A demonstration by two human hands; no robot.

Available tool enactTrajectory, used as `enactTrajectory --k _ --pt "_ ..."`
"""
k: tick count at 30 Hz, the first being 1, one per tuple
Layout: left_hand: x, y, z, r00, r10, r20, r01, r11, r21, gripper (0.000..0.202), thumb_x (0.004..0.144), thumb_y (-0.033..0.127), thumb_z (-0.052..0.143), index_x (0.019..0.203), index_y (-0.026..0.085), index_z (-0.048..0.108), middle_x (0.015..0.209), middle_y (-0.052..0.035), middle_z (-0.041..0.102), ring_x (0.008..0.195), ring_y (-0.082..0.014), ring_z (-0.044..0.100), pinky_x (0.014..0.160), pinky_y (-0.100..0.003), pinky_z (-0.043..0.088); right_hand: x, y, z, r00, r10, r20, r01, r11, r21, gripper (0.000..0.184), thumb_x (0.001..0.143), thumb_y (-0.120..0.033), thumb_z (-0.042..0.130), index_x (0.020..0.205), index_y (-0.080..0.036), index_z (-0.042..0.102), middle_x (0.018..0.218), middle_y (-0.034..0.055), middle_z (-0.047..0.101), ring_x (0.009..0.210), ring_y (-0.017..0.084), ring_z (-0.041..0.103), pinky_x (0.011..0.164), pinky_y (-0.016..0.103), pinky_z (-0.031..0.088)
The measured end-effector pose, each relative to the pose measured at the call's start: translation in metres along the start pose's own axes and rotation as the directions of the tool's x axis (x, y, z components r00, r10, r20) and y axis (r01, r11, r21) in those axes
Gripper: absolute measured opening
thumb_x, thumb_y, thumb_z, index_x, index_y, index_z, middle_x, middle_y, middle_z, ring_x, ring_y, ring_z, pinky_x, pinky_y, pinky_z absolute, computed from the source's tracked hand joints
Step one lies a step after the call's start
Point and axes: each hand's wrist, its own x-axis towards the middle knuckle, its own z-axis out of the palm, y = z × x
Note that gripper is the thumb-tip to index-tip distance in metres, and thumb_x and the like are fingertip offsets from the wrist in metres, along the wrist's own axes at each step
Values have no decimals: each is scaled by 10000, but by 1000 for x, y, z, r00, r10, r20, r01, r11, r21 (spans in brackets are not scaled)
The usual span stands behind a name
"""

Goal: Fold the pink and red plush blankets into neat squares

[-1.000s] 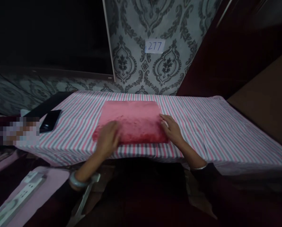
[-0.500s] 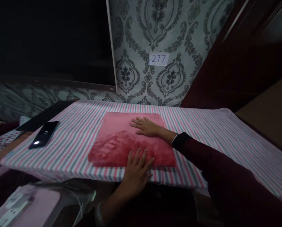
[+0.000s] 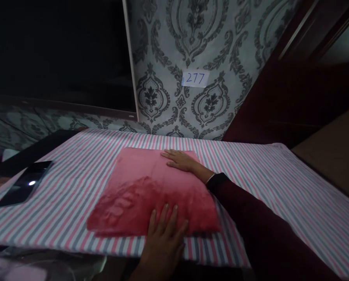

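A folded pink and red plush cloth (image 3: 133,187), perhaps a blanket, lies flat on a striped tablecloth (image 3: 244,168). Its far part is pale pink and its near part deeper red, with a raised or printed pattern. My right hand (image 3: 180,160) rests palm down on the far right portion of the folded cloth, fingers stretched out to the left. At the near edge, my left hand (image 3: 164,238) lies with fingers spread, their tips on the red part. Neither hand grips the fabric.
A dark phone or tablet (image 3: 25,185) lies on the left of the table, reflecting a light. Behind stand a large black screen (image 3: 57,54) and a patterned wall with a paper label (image 3: 195,78) reading 277. Dark red wooden furniture (image 3: 294,86) is at the right.
The camera view has shifted, so the folded cloth and table appear lower and larger. Both hands remain on the cloth, still flat; the right hand sits nearer its far edge.
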Motion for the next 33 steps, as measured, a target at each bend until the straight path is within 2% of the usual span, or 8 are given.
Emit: enactTrajectory --k 3,7,11,15,18,21,28,33 --pt "0 -1 -3 1000 -8 -15 8 1000 -5 458 925 512 602 1352 351 625 1511 -83 528 1530 -306 236 1259 -531 15 0 -6 -4 1000 12 -1 -12 1000 -19 678 1034 -660 289 1622 -325 260 1706 50 185 1567 275 161 1258 518 137" --pt "1 -2 -13 999 -18 -28 17 999 -40 451 941 471 590 1368 328 616 1532 -85 510 1489 -297 322 1262 -501 54 -5 -22 -15 995 103 -1 -102 990 -99 662 1045 -626 300 1623 -303 266 1704 79 187 1572 302 124 1251 560 104" --pt "20 8 -22 999 -20 -43 18 999 -44 498 959 454 554 1409 243 581 1516 -116 528 1466 -319 355 1257 -549 28 -32 -42 -19 997 71 -27 -73 992 -104 655 1042 -629 314 1621 -326 267 1712 61 148 1574 327 83 1245 580 108" --pt "45 31 -9 999 53 9 -53 997 -62 563 961 456 534 1473 222 513 1561 -95 485 1474 -341 344 1241 -582 102 -67 -50 -13 999 52 -2 -52 991 -121 651 1033 -642 334 1613 -351 286 1707 55 170 1568 346 106 1237 596 113" --pt "50 45 13 996 67 58 -64 997 -52 611 943 507 554 1483 227 501 1598 -106 432 1478 -407 315 1196 -652 164 -76 -38 -9 995 99 3 -98 986 -137 644 1038 -634 327 1612 -346 292 1706 58 180 1565 349 126 1231 602 125" --pt "45 48 27 992 78 104 -73 996 -52 646 929 537 571 1499 245 482 1622 -110 392 1492 -430 277 1182 -684 162 -69 -16 -6 989 149 -24 -150 983 -104 648 1039 -633 316 1615 -337 287 1705 59 186 1567 349 119 1228 613 134" --pt "38 43 28 984 80 158 -72 996 -58 715 914 599 566 1544 294 420 1674 -85 295 1540 -430 158 1200 -694 116 -39 36 5 965 254 -65 -255 967 -8 589 1059 -564 282 1602 -339 326 1698 24 227 1568 337 118 1234 579 197" --pt "38 43 28 982 85 168 -76 995 -60 726 908 607 572 1550 312 405 1683 -74 275 1552 -413 140 1217 -684 112 -35 54 12 923 367 -115 -361 930 72 562 1075 -489 197 1594 -333 348 1688 28 260 1563 301 175 1238 588 186"
